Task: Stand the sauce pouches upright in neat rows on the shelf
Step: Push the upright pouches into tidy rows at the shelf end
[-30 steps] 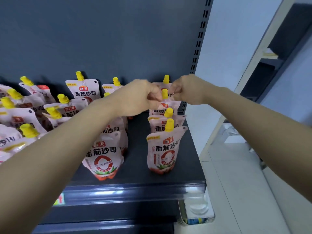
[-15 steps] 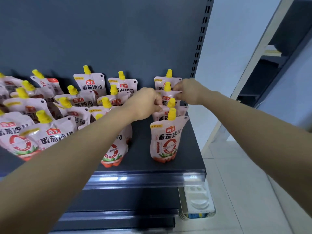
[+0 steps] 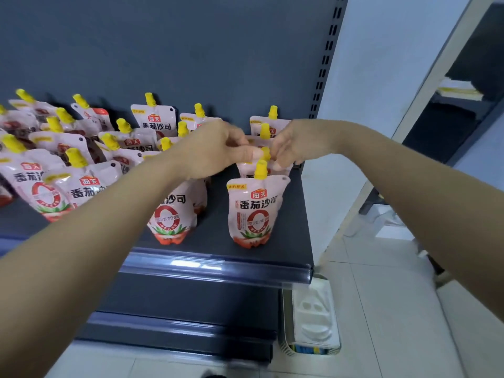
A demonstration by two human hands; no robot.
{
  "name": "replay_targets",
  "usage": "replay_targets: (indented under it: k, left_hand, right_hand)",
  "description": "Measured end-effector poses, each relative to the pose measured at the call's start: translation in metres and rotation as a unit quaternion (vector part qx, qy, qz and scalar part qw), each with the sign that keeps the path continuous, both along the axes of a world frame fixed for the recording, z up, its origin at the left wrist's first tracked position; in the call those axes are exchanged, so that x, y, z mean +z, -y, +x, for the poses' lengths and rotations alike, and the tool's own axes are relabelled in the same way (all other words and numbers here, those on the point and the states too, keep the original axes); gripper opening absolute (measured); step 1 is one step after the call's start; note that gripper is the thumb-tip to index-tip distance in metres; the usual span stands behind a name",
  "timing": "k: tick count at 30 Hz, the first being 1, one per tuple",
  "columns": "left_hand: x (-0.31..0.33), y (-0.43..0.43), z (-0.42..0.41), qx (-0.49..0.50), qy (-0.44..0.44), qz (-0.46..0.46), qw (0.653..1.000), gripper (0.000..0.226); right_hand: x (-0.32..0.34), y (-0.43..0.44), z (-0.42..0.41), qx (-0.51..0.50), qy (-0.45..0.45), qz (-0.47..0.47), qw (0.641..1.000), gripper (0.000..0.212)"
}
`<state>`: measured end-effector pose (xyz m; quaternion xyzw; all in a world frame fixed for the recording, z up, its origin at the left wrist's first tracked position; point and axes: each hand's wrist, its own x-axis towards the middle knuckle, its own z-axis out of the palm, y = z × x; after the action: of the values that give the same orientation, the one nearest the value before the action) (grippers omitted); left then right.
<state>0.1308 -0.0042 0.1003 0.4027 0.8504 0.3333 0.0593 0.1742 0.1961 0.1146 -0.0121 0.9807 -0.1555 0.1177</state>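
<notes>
Pink sauce pouches [image 3: 253, 214], yellow caps, mostly upright on shelf [image 3: 215, 238].

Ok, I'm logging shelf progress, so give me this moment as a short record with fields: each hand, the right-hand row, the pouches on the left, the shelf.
Left hand: pinches the top of the second tomato sauce pouch, beside its yellow cap
Right hand: pinches the same pouch top from the other side
Right row: four pouches upright in a line; front pouch stands free
Left side: leaning pouches, unevenly placed
Shelf: dark, with a front rail
</notes>
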Motion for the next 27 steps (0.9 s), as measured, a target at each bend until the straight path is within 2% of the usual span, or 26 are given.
replay_targets:
  k: [3, 5, 7, 10, 21, 27]
  left_hand:
    - [-0.013, 0.003, 0.021, -0.025, 0.052, -0.067, 0.996, 0.018]
    - [-0.023, 0.001, 0.025, -0.023, 0.039, -0.089, 0.995, 0.011]
    - [-0.030, 0.000, 0.025, -0.010, 0.042, -0.078, 0.996, 0.006]
    - [-0.034, 0.000, 0.023, -0.011, 0.066, -0.060, 0.996, 0.011]
    - [-0.041, 0.003, 0.016, -0.072, 0.106, -0.026, 0.991, 0.014]
    - [-0.040, 0.006, 0.013, -0.106, 0.110, -0.064, 0.986, 0.003]
  right_hand:
    - [-0.012, 0.007, -0.001, 0.009, -0.014, 0.026, 1.000, 0.023]
    - [-0.015, 0.010, 0.000, 0.005, -0.037, 0.034, 0.999, 0.025]
    - [-0.017, 0.010, 0.002, 0.007, -0.047, 0.042, 0.998, 0.026]
    - [-0.019, 0.010, 0.002, 0.009, -0.053, 0.053, 0.997, 0.020]
    - [-0.025, 0.013, 0.006, -0.044, -0.072, 0.054, 0.995, 0.017]
    - [-0.029, 0.017, 0.009, -0.074, -0.072, 0.075, 0.992, 0.025]
